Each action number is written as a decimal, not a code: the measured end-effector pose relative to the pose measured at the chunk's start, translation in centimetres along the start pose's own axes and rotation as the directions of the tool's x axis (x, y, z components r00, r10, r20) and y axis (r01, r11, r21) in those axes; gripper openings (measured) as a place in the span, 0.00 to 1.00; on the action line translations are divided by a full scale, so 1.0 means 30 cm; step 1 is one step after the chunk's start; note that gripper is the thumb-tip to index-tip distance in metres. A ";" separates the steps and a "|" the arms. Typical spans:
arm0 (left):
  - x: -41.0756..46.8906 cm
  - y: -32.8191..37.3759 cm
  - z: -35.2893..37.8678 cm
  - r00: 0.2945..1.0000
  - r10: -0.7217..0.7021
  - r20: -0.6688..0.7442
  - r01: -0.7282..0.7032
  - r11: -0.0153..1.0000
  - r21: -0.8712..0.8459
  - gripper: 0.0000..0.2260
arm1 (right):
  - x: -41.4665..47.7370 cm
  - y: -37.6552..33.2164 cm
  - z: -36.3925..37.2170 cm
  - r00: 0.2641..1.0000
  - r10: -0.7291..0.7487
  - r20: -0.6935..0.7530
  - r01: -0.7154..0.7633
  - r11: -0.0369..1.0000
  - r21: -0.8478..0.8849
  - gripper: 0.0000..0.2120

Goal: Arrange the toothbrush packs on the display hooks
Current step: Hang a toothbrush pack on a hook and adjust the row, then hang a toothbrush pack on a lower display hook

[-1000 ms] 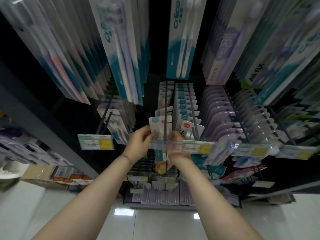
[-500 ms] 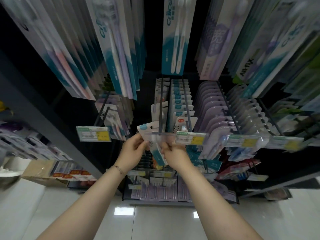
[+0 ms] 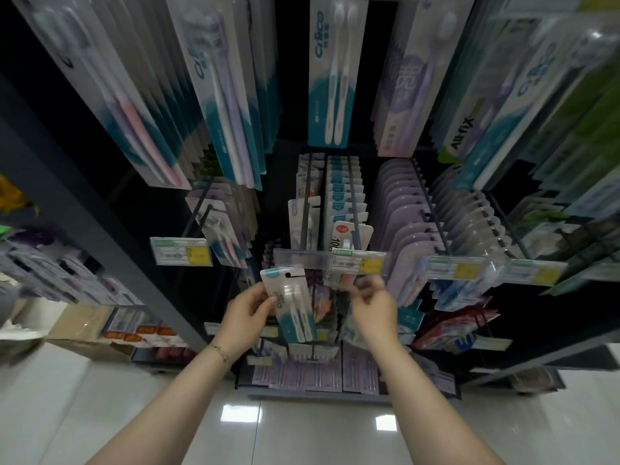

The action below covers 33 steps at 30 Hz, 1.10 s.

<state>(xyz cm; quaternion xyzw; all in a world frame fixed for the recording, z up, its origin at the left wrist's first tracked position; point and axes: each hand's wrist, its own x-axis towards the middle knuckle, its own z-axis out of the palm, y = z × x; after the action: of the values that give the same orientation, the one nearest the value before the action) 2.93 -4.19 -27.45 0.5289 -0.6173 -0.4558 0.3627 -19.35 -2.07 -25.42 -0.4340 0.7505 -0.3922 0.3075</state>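
The left hand [image 3: 248, 313] pinches a teal-and-white toothbrush pack [image 3: 293, 305], fingers clamped on its left edge, just below the price strip [image 3: 302, 258] fronting the display hooks [image 3: 353, 196], while the right hand [image 3: 372, 305] is too blurred to tell its grip.

The right hand [image 3: 371, 305] is blurred, so its grip is unclear.

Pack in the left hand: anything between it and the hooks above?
Yes. The clear label strip crosses the front of the hook, directly above the toothbrush pack gripped by the left hand. The pack's hang hole sits just under it. Nothing else visible lies between. The right hand is off to the side, not in the path.
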 end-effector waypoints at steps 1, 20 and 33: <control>0.000 0.002 0.000 1.000 -0.002 -0.003 0.002 1.000 0.011 0.12 | 0.008 -0.001 -0.017 0.999 0.019 -0.039 -0.017 0.998 0.059 0.08; 0.032 0.062 -0.008 0.999 0.004 -0.039 0.003 0.985 0.172 0.09 | 0.137 -0.134 -0.016 0.989 0.094 0.112 -0.137 0.855 0.500 0.15; 0.042 0.122 0.036 0.996 -0.039 -0.075 0.058 0.961 0.272 0.05 | 0.021 -0.068 -0.120 0.938 -0.220 0.269 0.181 0.970 0.162 0.16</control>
<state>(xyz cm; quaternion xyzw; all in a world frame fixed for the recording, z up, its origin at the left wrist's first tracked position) 0.52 -5.15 -24.39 0.6044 -0.6482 -0.3564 0.2959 -21.66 -2.13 -21.94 -0.5385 0.6219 -0.4047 0.3992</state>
